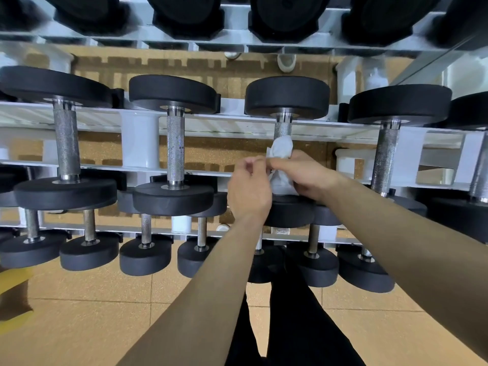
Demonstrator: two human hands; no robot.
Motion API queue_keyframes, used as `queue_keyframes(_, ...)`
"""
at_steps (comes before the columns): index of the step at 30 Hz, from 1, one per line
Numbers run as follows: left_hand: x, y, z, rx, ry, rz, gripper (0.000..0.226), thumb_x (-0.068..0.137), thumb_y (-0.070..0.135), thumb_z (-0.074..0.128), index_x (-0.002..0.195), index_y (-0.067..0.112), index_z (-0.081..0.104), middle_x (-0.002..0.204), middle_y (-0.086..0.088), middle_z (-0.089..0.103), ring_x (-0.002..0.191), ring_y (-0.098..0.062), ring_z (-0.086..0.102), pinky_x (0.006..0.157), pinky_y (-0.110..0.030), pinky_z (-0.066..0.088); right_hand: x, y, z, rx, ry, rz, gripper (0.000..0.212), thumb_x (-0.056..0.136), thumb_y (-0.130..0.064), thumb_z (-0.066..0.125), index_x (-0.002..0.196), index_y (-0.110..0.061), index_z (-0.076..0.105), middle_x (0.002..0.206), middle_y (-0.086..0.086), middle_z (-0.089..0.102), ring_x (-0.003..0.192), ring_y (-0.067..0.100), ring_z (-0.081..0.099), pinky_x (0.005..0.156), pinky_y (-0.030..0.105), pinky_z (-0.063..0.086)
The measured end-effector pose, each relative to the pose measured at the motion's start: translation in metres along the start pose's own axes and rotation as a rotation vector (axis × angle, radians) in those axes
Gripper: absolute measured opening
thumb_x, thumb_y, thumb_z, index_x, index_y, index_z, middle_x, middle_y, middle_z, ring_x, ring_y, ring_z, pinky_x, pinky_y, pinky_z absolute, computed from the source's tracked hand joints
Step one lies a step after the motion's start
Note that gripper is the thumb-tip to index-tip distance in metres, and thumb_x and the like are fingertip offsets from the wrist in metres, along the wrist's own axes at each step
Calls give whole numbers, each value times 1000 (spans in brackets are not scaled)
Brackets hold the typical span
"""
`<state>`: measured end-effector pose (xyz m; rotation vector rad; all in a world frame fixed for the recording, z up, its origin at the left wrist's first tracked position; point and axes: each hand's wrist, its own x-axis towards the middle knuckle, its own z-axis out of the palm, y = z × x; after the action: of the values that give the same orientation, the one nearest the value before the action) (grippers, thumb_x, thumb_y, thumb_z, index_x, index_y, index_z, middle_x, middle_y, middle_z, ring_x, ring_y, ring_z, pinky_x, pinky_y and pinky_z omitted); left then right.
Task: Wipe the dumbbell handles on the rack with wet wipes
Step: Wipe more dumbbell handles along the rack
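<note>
Head view: both hands meet at one dumbbell handle [282, 129] on the middle tier of the rack [140, 143]. The right hand [303, 175] is clenched around a white wet wipe [281, 149] that is bunched around the handle's lower part, and the cloth shows above and below its fingers. The left hand [249, 191] sits just beside it, with its fingers curled and its fingertips pinching the wipe's left edge, touching the right hand's fingers. Above the wipe a short stretch of bare knurled metal runs up into the far black head of the dumbbell [287, 96]; the near head is mostly hidden under the hands.

On the same tier, two more dumbbells lie to the left [66, 138] [175, 149] and one to the right [385, 154], each across the white rails with its handle uncovered. The lower tier holds a row of smaller dumbbells [145, 249], and the upper tier [184, 11] shows only large black heads. Below the bare forearms are black trousers [290, 313] and a tan tiled floor [105, 299]. A yellow object [13, 281] sits at the left edge, too blurred to identify.
</note>
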<state>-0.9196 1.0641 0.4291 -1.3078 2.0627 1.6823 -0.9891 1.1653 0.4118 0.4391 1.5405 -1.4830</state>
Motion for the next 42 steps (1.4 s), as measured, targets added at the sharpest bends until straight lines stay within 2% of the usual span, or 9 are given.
queue_keyframes(4, 21, 5, -13, -36, -310, 3, 35, 93, 45, 68, 112, 16, 68, 106, 4, 73, 99, -6, 66, 72, -5, 45, -12, 2, -11, 227, -35, -21, 39, 90, -11, 72, 121, 10, 64, 115, 25, 72, 109, 35, 71, 96, 43, 57)
queue_keyframes(7, 33, 11, -16, 35, -391, 28, 46, 88, 48, 74, 120, 17, 64, 113, 3, 71, 107, -9, 66, 81, -14, 48, -13, 4, -14, 256, 76, -39, 46, 86, -16, 74, 124, 8, 63, 118, 26, 70, 111, 38, 70, 98, 51, 56)
queue_keyframes(13, 53, 22, -10, 80, -194, 126, 10, 94, 25, 67, 98, 16, 70, 94, 0, 74, 90, -17, 71, 88, -41, 59, -8, -6, -26, 300, 286, -142, 35, 79, -17, 57, 113, -16, 68, 116, 11, 71, 105, 26, 69, 89, 41, 57)
queue_keyframes(17, 66, 34, -7, -5, -118, 87, 17, 99, 27, 55, 108, 16, 64, 94, 0, 71, 83, -15, 65, 73, -29, 54, -10, -11, -34, -3, 180, -162, 42, 73, -6, 58, 112, -18, 66, 95, 4, 66, 80, 19, 59, 67, 32, 49)
queue_keyframes(21, 73, 35, 2, 20, -133, 57, 21, 100, 32, 55, 111, 18, 64, 104, 1, 71, 95, -17, 66, 78, -30, 54, -6, -15, -37, -221, 211, -202, 10, 87, -10, 66, 86, -20, 65, 80, -5, 58, 75, 15, 53, 71, 33, 48)
queue_keyframes(28, 65, 29, 12, -101, 228, 17, 11, 94, 24, 64, 103, 20, 59, 102, 5, 65, 96, -17, 63, 92, -33, 54, -5, -15, -40, 45, 383, -298, 7, 90, -17, 61, 86, -22, 61, 87, 6, 58, 81, 24, 55, 66, 34, 44)
queue_keyframes(32, 37, 39, 26, -147, -27, -45, 32, 86, 34, 68, 108, 12, 66, 101, -1, 71, 93, -19, 66, 89, -35, 54, 0, -5, -31, 52, 388, -323, 14, 88, -12, 69, 92, -24, 62, 90, 0, 63, 84, 18, 60, 73, 41, 52)
queue_keyframes(37, 32, 51, 47, 49, -256, -68, 47, 83, 27, 78, 121, 12, 55, 104, -1, 66, 95, -18, 64, 83, -31, 52, -12, 10, -23, 51, 672, -200, 32, 92, -18, 62, 124, -17, 57, 104, -6, 61, 99, 15, 60, 95, 36, 51)
queue_keyframes(42, 49, 57, 55, 13, -291, -213, 36, 76, 30, 87, 101, 8, 71, 88, -4, 75, 81, -22, 72, 75, -32, 59, -40, 36, 5, 141, 723, -123, 13, 98, -19, 53, 109, -22, 57, 95, -11, 61, 87, 9, 58, 74, 28, 44)
